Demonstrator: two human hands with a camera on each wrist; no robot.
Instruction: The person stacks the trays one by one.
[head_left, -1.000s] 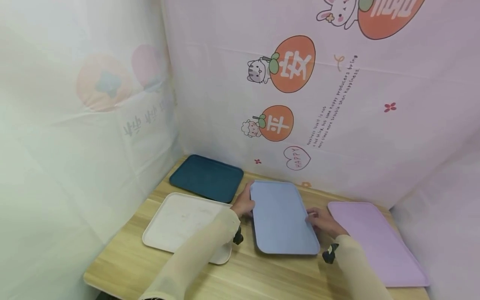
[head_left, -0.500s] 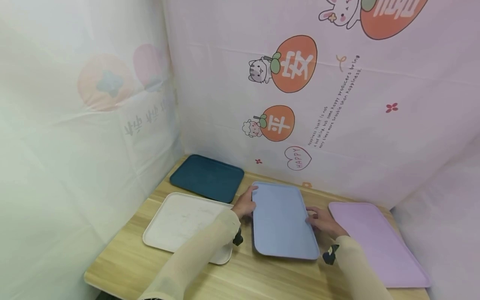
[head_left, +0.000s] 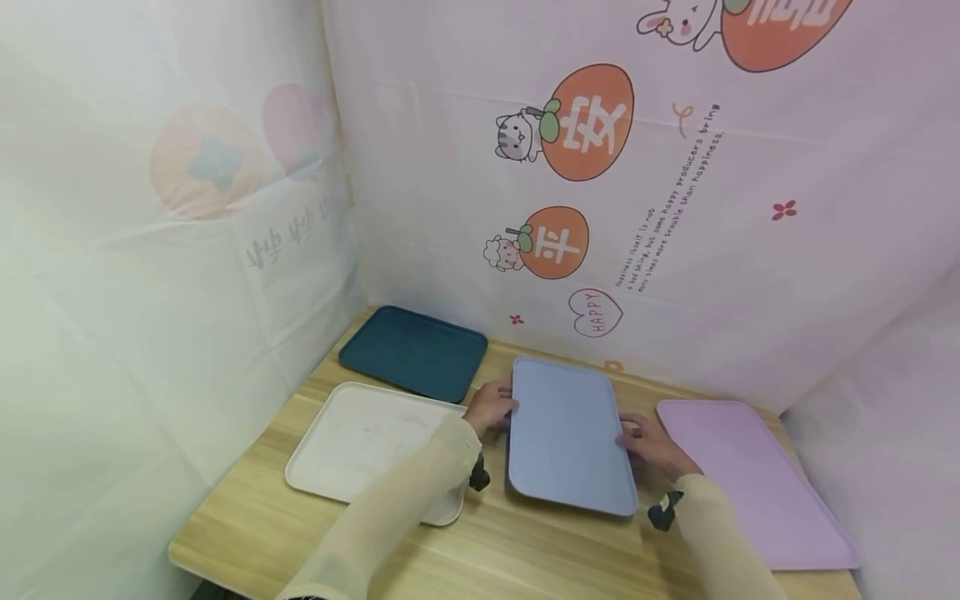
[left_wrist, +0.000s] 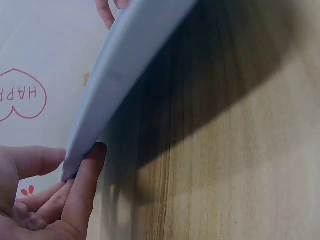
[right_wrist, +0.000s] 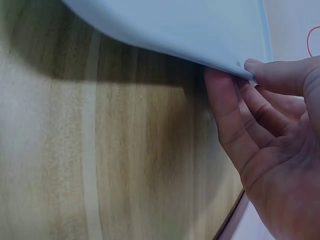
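Observation:
A light blue rectangular tray [head_left: 572,433] is held over the wooden table between both hands. My left hand [head_left: 489,406] pinches its left edge; in the left wrist view the thumb [left_wrist: 42,161] lies on one side of the rim and the fingers [left_wrist: 82,192] on the other. On the opposite edge my right hand [head_left: 651,444] pinches the rim, thumb [right_wrist: 280,75] on top and fingers [right_wrist: 227,112] underneath. Both wrist views show a shadow on the wood beneath the tray.
A white tray [head_left: 367,442] lies left of the blue one, partly behind my left sleeve. Behind it is a dark teal tray [head_left: 416,350] in the far left corner. A lilac tray [head_left: 750,483] lies along the right side. Printed cloth [head_left: 450,167] hangs round the wooden table [head_left: 247,521].
The light blue tray has shifted slightly right and turned a little clockwise. My left hand has slid a little down its left edge; the right hand keeps its grip. The other trays stay put.

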